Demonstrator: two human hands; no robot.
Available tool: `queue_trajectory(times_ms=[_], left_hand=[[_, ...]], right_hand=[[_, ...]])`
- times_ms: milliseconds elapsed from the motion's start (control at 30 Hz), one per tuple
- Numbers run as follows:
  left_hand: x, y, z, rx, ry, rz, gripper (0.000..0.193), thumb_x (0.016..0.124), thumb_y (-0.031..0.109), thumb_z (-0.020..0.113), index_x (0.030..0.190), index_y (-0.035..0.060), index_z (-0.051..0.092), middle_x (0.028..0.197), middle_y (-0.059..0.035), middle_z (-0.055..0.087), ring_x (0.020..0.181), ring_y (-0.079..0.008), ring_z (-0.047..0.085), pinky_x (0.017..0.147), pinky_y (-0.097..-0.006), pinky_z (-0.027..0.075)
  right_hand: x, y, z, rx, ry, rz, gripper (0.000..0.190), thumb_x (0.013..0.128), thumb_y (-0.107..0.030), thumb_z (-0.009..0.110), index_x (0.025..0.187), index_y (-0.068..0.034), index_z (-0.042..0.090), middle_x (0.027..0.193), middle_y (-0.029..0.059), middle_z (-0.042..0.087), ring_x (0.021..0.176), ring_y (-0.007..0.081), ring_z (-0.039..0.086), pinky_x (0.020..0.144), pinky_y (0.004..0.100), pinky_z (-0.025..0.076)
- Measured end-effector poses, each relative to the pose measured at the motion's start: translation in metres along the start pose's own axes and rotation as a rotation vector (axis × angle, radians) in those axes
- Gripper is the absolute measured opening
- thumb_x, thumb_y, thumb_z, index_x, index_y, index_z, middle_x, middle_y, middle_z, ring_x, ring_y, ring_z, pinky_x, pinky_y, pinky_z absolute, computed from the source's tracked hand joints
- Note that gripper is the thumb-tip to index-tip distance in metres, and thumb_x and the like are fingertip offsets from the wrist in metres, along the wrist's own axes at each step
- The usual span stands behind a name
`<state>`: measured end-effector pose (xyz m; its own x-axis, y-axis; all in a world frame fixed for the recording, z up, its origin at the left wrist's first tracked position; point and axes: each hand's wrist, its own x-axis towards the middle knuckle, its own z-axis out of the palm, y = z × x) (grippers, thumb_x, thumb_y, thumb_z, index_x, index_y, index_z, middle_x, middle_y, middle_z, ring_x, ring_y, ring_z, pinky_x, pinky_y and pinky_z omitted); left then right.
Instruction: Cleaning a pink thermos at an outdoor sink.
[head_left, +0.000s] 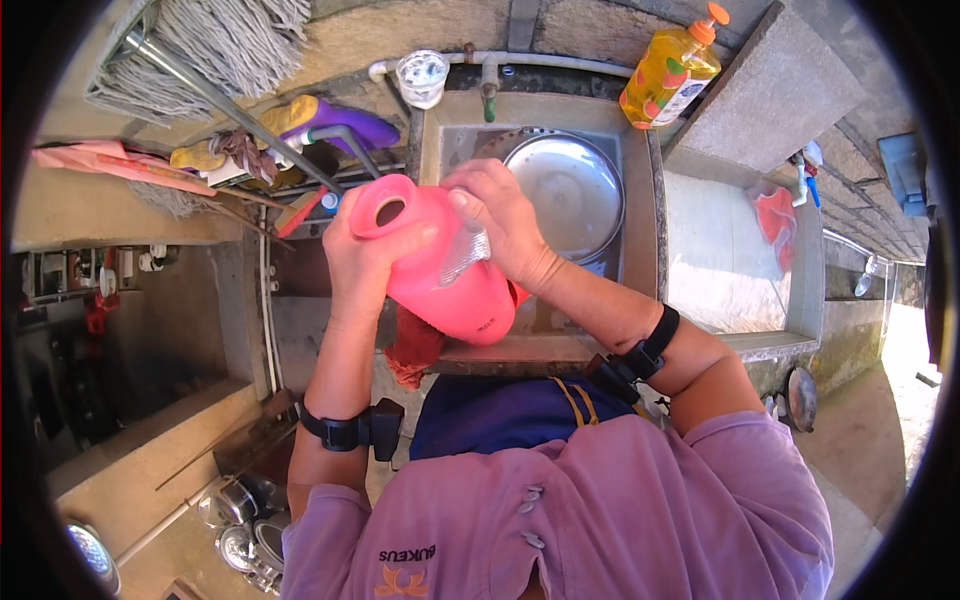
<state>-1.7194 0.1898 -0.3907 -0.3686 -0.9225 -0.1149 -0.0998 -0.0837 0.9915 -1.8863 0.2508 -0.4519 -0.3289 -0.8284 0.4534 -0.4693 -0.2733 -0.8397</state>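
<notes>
A pink plastic jug (457, 304) is tilted over the near left part of a concrete sink (641, 217), its round open mouth towards the upper left. My left hand (356, 247) grips it around the neck, with the thumb across the front. My right hand (506, 217) presses a silvery mesh scrubbing cloth (466, 256) against the jug's side; its fingers partly cover the cloth. Inside the sink rests a round metal basin (566, 196) holding cloudy water. Below the jug, a dark red cloth (412, 345) hangs over the sink's near edge.
A tap (489, 97) juts over the sink's back edge, beside a clear plastic tub (422, 79). At the back right corner stands a yellow pump bottle (670, 75). A mop (217, 45) leans at the left. A second, tiled basin (720, 247) adjoins on the right.
</notes>
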Motion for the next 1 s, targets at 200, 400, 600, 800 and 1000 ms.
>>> queue_trajectory(times_ms=[200,400,600,800,1000], left_hand=[[0.001,0.006,0.001,0.021,0.012,0.010,0.048,0.063,0.005,0.084,0.107,0.0001,0.064,0.100,-0.0044,0.066,0.090,-0.0113,0.061,0.082,-0.0273,0.051],[-0.006,0.023,0.001,-0.025,0.020,0.090,0.049,0.064,0.005,0.084,0.109,-0.0004,0.064,0.101,-0.0051,0.067,0.091,-0.0124,0.062,0.083,-0.0280,0.051],[-0.001,0.070,0.000,-0.005,0.068,0.196,0.045,0.065,0.004,0.084,0.106,-0.0007,0.065,0.097,-0.0061,0.068,0.086,-0.0132,0.063,0.081,-0.0277,0.051],[0.004,0.030,0.023,0.066,0.079,0.350,0.047,0.062,0.009,0.087,0.102,0.0001,0.064,0.097,-0.0046,0.064,0.087,-0.0143,0.061,0.081,-0.0286,0.050],[0.005,-0.003,0.033,0.258,0.091,0.433,0.053,0.056,0.015,0.090,0.101,0.0031,0.063,0.099,-0.0069,0.061,0.091,-0.0212,0.059,0.084,-0.0342,0.048]], right_hand=[[0.017,0.025,0.007,0.198,-0.087,0.356,0.027,0.091,-0.028,0.061,0.093,-0.002,0.067,0.083,0.0191,0.060,0.078,0.0382,0.059,0.074,0.0426,0.048],[0.036,0.020,0.008,0.023,0.016,0.205,0.026,0.084,-0.025,0.068,0.083,0.001,0.067,0.069,0.0208,0.060,0.062,0.0316,0.055,0.064,0.0389,0.045],[0.091,-0.029,-0.006,0.473,-0.017,0.500,0.022,0.082,-0.021,0.071,0.075,0.000,0.070,0.063,0.0105,0.062,0.056,0.0176,0.050,0.057,0.0336,0.044],[0.081,-0.006,-0.011,0.727,0.060,0.641,0.017,0.081,-0.015,0.074,0.075,-0.001,0.066,0.064,0.0037,0.059,0.053,0.0122,0.052,0.048,0.0304,0.041],[0.061,0.027,-0.009,0.804,0.107,0.726,0.020,0.083,-0.016,0.073,0.072,-0.003,0.062,0.065,0.0021,0.057,0.054,0.0114,0.051,0.050,0.0283,0.040]])
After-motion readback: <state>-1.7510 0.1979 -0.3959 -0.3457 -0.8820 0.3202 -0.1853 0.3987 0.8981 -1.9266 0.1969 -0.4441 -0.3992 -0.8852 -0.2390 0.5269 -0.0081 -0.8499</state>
